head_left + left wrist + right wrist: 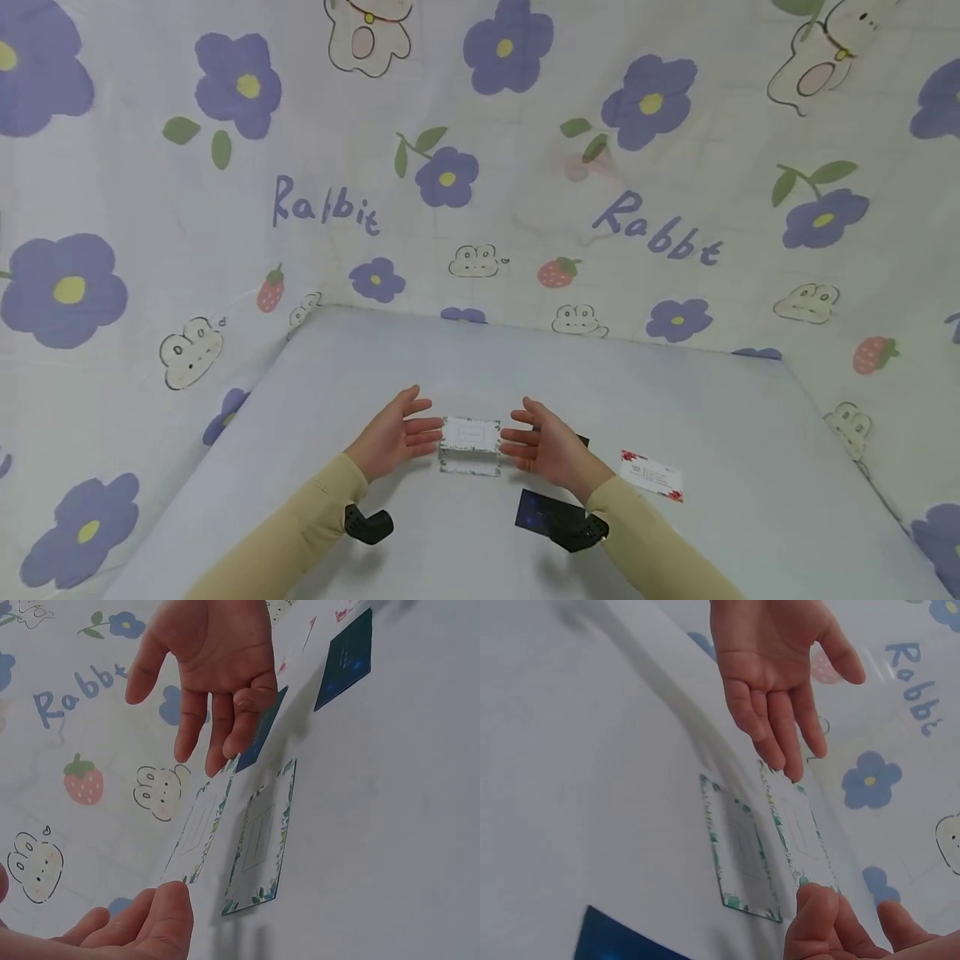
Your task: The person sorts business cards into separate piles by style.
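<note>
A white card with a leafy printed border (471, 433) is held up off the table between the fingertips of both hands, one hand at each short end. My left hand (396, 435) is at its left end with fingers extended and thumb raised apart. At the right end, the fingertips of my right hand (553, 446) touch the card, thumb also away from it. A second, matching leafy-bordered card (469, 467) lies flat on the table just below. In the left wrist view the lifted card (199, 832) hovers over the lying one (261, 844).
A dark blue card (534, 511) lies under the right wrist. Another dark card (262, 733) is partly hidden behind the right hand. A white card with red corners (651, 476) lies farther right. Patterned cloth walls (510, 208) stand around the white table (420, 350).
</note>
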`<state>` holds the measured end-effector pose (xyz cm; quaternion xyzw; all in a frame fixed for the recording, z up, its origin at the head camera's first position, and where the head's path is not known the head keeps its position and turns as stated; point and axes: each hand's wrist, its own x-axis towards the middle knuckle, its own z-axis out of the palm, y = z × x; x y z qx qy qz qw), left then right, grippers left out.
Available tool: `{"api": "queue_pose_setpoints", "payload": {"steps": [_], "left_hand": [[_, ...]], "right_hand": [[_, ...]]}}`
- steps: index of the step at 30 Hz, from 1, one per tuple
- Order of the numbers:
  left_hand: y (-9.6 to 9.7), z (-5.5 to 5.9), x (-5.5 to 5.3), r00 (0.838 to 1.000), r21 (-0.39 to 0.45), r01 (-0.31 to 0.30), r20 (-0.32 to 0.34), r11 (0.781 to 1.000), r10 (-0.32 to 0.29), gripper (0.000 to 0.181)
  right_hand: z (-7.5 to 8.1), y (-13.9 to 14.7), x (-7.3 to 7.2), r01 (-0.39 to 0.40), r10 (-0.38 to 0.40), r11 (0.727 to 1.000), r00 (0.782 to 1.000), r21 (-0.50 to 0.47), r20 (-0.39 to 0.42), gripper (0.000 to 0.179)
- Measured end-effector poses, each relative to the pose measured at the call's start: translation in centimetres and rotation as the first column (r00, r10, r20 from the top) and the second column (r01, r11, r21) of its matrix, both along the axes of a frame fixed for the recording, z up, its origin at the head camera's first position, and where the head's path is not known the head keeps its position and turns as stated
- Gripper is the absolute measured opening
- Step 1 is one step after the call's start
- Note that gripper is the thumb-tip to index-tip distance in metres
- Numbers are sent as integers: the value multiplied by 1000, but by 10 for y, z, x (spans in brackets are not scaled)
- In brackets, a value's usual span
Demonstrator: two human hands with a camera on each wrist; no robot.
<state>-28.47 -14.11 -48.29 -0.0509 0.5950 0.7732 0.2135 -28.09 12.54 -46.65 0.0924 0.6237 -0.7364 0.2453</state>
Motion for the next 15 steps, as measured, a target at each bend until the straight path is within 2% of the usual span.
{"api": "queue_pose_setpoints", "payload": {"steps": [5, 15], "left_hand": [[2, 3, 11, 1000, 4, 7, -18, 1000, -7, 73], [7, -3, 16, 1000, -16, -7, -1, 1000, 6, 71]], "right_hand": [[-1, 4, 10, -28, 28, 999, 1000, -20, -3, 71], [-7, 9, 16, -40, 40, 999, 999, -31, -8, 70]]}}
